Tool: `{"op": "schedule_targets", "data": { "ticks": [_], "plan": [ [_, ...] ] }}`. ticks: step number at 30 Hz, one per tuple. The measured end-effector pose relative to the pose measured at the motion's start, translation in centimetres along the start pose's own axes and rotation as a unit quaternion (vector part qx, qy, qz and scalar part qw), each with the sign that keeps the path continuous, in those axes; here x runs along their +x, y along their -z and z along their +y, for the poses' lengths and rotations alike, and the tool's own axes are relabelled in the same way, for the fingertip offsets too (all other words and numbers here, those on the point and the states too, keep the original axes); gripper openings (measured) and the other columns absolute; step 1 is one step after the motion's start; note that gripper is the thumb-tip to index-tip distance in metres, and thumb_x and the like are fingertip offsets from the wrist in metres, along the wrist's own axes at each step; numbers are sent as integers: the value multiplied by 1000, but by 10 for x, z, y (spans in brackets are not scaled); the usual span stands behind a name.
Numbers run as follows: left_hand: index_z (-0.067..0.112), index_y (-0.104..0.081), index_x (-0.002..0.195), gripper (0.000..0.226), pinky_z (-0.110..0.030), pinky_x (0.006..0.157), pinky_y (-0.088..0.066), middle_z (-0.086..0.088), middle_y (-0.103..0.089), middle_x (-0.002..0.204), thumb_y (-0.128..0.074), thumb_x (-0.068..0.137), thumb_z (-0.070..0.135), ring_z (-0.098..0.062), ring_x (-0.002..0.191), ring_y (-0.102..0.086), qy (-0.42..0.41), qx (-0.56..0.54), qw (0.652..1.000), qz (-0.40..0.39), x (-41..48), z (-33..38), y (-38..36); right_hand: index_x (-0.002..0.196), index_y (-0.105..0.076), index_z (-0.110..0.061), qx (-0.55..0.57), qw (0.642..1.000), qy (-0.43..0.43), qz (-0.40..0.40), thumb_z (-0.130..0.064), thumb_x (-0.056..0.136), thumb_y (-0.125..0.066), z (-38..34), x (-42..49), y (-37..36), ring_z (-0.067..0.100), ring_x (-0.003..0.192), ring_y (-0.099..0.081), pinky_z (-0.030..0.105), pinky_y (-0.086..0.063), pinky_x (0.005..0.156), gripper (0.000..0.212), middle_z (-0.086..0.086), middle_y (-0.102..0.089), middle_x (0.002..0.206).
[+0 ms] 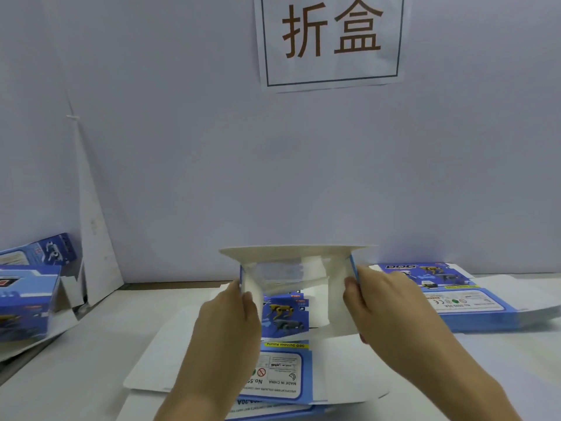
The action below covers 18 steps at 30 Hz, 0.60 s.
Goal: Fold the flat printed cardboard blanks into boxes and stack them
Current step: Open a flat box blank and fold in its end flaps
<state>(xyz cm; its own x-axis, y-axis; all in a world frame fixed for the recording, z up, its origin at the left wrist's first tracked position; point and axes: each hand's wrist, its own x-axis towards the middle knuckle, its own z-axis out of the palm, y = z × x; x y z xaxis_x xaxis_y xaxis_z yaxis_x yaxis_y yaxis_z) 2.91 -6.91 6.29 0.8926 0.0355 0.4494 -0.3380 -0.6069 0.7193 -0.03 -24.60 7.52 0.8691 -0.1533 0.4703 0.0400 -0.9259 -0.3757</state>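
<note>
Half-formed box (291, 278) held above flat blank (285, 369) on table: left hand (227, 323) pinches left wall, right hand (391, 308) grips right wall (white inside faces camera). Blank stack (473, 302) right of flat blank, finished boxes (27, 290) left.

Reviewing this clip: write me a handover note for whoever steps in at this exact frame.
Hands: the left hand grips the left side of the half-formed box and the right hand grips its right side, holding it above the table.
Things: flat blanks lie under the hands, with a second pile at the right. The folded boxes sit at the far left.
Done: at least two boxes are folded.
Left: close this box, stack it, then fold the remaining blanks.
</note>
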Motion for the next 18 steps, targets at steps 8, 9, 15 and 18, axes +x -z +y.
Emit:
{"op": "schedule_targets", "data": {
  "ticks": [8, 9, 15, 18],
  "plan": [
    [22, -28, 60, 41, -1, 54, -36, 10, -39, 49, -38, 100, 22, -12, 42, -42, -31, 10, 996, 83, 2, 6, 5, 76, -28, -17, 31, 997, 34, 63, -34, 99, -32, -5, -3, -8, 12, 58, -51, 31, -32, 55, 29, -5, -50, 61],
    [23, -28, 60, 41, -1, 53, -36, 10, -38, 47, -39, 100, 21, -12, 41, -42, -42, 2, 996, 81, 1, 7, 5, 79, -25, -16, 24, 995, 37, 85, -30, 99, -33, -5, -3, -7, 11, 52, -43, 32, -28, 54, 26, -6, -47, 59],
    [60, -38, 127, 71, 0, 62, -43, 43, -54, 107, -63, 62, 74, 15, 95, -57, -118, -127, 964, -199, 1, 0, 22, 57, -34, -19, 156, 978, -10, 134, -15, 93, -47, 5, 3, 14, 13, 33, -40, 24, -31, 43, 39, 0, -44, 36],
    [70, -4, 134, 105, 4, 72, -40, 40, -35, 135, -74, 56, 67, 21, 113, -45, -158, -101, 959, -212, 5, -6, 21, 72, -52, -9, 322, 942, -62, 75, -13, 96, -44, 12, 2, 26, 16, 26, -38, 16, -29, 30, 26, 7, -56, 39]
  ]
}}
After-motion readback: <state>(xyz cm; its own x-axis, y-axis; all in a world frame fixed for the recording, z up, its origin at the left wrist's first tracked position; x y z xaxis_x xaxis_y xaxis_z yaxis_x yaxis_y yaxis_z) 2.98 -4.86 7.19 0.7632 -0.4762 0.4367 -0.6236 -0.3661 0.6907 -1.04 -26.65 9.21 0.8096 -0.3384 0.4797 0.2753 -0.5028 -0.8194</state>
